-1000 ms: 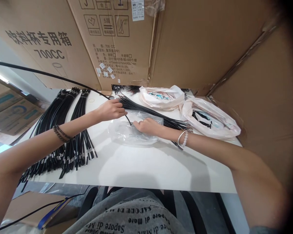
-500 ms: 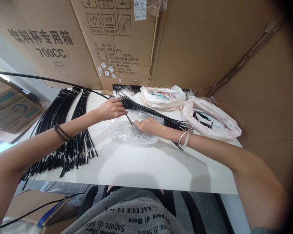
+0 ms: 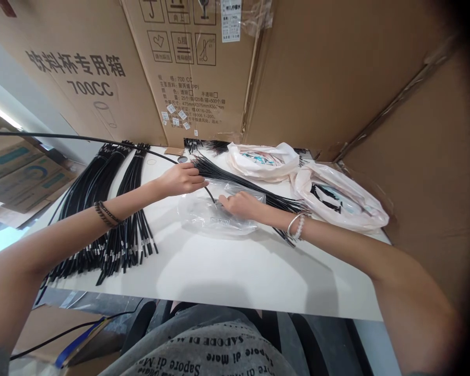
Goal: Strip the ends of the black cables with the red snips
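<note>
My left hand (image 3: 183,179) is closed round a long black cable (image 3: 102,140), which runs off to the left edge of the view. The cable's short end comes out below my fingers and points down at a clear plastic bag (image 3: 196,218) lying on the table. Over that bag, my right hand (image 3: 241,204) is closed with thumb and forefinger beside the cable's tip. What those fingers hold is too small to make out. Just behind both hands, a loose bundle of black cables (image 3: 246,181) with thin bare wire ends stretches across the table, partly under my right wrist.
Tied bundles of black cables (image 3: 113,209) lie at the left of the white table (image 3: 238,271). Two white plastic bags (image 3: 274,169) with small parts stand at the back right. Cardboard (image 3: 203,99) walls in the back and right. An open carton (image 3: 50,329) sits below left.
The long cable's left part has dropped a little in view. Both hands keep nearly the same pose; the whole view has shifted slightly.
</note>
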